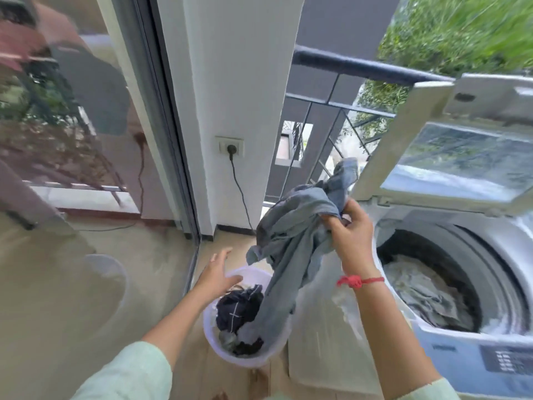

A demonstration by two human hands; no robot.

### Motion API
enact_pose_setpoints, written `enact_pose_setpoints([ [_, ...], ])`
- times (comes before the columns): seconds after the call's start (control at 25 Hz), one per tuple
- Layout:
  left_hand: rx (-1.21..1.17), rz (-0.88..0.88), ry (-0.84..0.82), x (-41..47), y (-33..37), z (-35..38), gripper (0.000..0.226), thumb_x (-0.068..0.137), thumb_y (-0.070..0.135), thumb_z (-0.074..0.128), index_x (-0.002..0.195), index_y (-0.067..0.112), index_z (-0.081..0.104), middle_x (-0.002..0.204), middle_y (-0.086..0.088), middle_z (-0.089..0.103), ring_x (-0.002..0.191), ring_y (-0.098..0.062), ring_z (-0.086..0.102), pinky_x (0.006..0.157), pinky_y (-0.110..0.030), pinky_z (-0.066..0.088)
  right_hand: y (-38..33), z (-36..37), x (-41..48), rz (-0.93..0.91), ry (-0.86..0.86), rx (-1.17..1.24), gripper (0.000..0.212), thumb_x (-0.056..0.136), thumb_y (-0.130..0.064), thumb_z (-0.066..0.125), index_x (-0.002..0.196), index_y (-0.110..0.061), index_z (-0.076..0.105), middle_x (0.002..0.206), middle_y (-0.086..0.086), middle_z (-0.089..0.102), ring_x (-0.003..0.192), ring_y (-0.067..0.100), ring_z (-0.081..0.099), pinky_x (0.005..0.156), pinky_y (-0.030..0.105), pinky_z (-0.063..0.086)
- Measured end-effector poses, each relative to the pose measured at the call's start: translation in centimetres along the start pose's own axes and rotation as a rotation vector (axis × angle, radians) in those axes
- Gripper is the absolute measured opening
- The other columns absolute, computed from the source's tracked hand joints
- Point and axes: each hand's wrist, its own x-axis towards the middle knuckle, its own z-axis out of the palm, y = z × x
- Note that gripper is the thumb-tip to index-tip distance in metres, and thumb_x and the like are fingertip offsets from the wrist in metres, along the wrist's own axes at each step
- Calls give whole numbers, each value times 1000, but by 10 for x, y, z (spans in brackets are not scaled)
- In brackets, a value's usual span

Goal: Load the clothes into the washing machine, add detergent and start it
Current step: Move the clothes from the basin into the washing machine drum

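Grey garment (291, 226), limp and crumpled, in right hand (350, 233)

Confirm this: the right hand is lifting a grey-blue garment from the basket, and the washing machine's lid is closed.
Wrong on the lid: in the head view it stands open, tipped up behind the drum. The rest holds: the right hand grips the grey-blue garment, its tail hanging into the basket.

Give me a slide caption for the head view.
Right hand holds a grey garment up beside the open washing machine, its end trailing in the laundry basket; left hand open above.
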Motion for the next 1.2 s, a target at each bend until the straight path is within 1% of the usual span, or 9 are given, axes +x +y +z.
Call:
enact_pose_setpoints([
  [0.12,-58,126,27,-2,60,-13,104,62,40,83,146,27,22,146,-5,34,133,-26,38,106,-41,37,-64,-35,5,-131,-31,146,5,78,-13,64,82,-15,61,79,10,58,72,21,50,66,38,44],
  [0.24,-282,431,35,-10,129,-13,56,70,25,73,119,34,45,117,14,54,109,-13,57,91,-23,46,-105,-73,5,-240,19,296,14,82,-5,60,91,-15,62,90,7,64,84,20,59,76,35,50],
  [0.4,-330,461,35,6,193,3,21,71,37,55,86,25,64,88,2,67,92,-27,64,81,-41,51,-124,-120,16,-330,93,401,36,88,14,47,99,-18,60,89,-9,69,84,9,63,73,23,53],
  [0.68,-574,603,439,-24,348,50,43,76,43,46,103,13,59,97,-6,64,90,-21,58,76,-34,45,-110,-271,60,-431,361,456,30,89,10,49,105,-14,56,92,-8,66,82,2,63,73,19,51],
  [0.8,-526,783,482,-24,412,86,48,82,47,44,109,10,57,105,-6,61,93,-19,55,78,-30,41,-87,-350,85,-408,404,349,23,90,-2,56,108,-16,57,100,1,64,87,7,63,73,19,52],
  [0.88,-434,824,456,-17,445,114,34,93,39,45,110,12,55,104,-6,61,93,-21,55,76,-29,39,-59,-401,105,-280,360,158,22,86,-13,63,107,-18,60,102,5,65,91,14,63,72,22,53],
  [1.0,-274,816,456,-7,464,143,29,93,41,39,99,15,50,93,-5,59,84,-21,53,68,-28,33,-17,-452,127,163,-45,-236,22,84,-19,68,104,-11,62,100,14,68,85,24,66,73,34,56],
  [1.08,-204,825,400,-3,465,159,27,86,38,39,90,11,42,80,-2,53,75,-19,48,63,-27,28,2,-467,133,411,-338,-544,23,86,-24,67,101,-7,62,89,10,69,72,17,64,65,25,53],
  [1.2,48,802,209,0,461,173,14,92,20,45,90,15,32,77,4,43,78,-24,48,64,-33,28,21,-462,144,395,-363,-821,30,84,-28,69,102,-5,61,94,9,65,74,16,60,59,21,48],
])
